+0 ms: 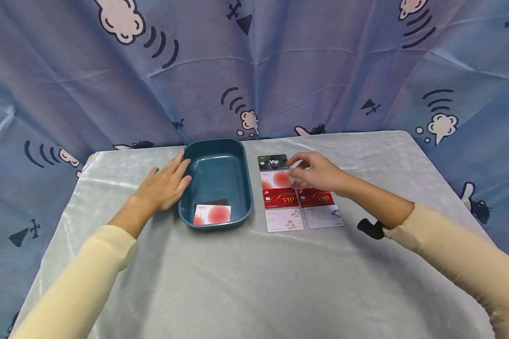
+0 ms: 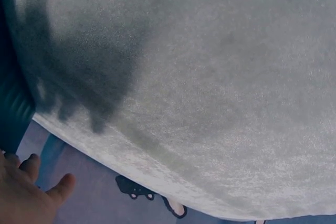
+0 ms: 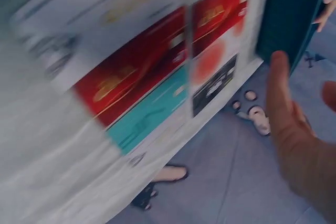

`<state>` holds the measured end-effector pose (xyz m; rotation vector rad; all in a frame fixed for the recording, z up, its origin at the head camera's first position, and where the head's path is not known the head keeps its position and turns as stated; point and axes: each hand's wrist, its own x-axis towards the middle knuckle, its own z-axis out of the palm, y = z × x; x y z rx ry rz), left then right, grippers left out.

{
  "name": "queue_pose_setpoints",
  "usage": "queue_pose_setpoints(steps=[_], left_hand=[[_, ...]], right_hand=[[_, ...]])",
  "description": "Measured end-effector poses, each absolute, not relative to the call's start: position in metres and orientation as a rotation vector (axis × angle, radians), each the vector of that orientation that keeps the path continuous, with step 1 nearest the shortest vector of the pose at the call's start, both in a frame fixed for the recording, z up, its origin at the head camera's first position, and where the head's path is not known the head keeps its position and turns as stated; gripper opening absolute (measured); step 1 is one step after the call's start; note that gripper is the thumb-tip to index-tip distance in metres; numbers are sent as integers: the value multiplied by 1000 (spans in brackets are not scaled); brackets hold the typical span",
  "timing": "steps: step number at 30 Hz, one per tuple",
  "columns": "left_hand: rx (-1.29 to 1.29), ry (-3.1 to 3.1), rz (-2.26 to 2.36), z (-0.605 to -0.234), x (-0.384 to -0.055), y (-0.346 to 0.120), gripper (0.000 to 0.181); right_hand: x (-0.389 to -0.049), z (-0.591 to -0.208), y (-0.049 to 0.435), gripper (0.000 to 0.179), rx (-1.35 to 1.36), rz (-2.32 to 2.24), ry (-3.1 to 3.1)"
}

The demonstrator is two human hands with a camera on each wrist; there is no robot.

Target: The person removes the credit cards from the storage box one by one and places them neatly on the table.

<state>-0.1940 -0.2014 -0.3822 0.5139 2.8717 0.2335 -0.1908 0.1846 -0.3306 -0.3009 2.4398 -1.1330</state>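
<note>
My left hand (image 1: 163, 182) rests at the left rim of a dark teal plastic bin (image 1: 249, 193), fingers extended. Inside the bin, a white card with red circles (image 1: 212, 214) lies partly over a dark card (image 1: 218, 202). My right hand (image 1: 318, 172) hovers over two columns of cards, fingers bent, thumb and fingertip apart, with nothing visible between them. The left column has a black Vip card (image 1: 273, 162), a red-circle card (image 1: 276, 180), a red VIP card (image 1: 281, 198) and a pale pink card (image 1: 284, 220). In the right wrist view, a teal card (image 3: 152, 114) shows in the other column.
Below the right hand lie another red VIP card (image 1: 316, 197) and a silvery card (image 1: 324, 216). A pale velvety cloth (image 1: 237, 282) covers the table. Behind its far edge hangs a blue patterned curtain (image 1: 301, 70). A black strap piece (image 1: 370, 229) sticks out at the right cuff.
</note>
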Motion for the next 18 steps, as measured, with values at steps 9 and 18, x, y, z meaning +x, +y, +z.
queue_pose_setpoints(steps=[9, 18], left_hand=[[518, 2865, 231, -381, -195, -202, 61], [510, 2862, 231, -382, -195, -203, 61]], right_hand=[[-194, -318, 134, 42, -375, -1420, 2077], [-198, -319, 92, 44, -373, -1258, 1992]])
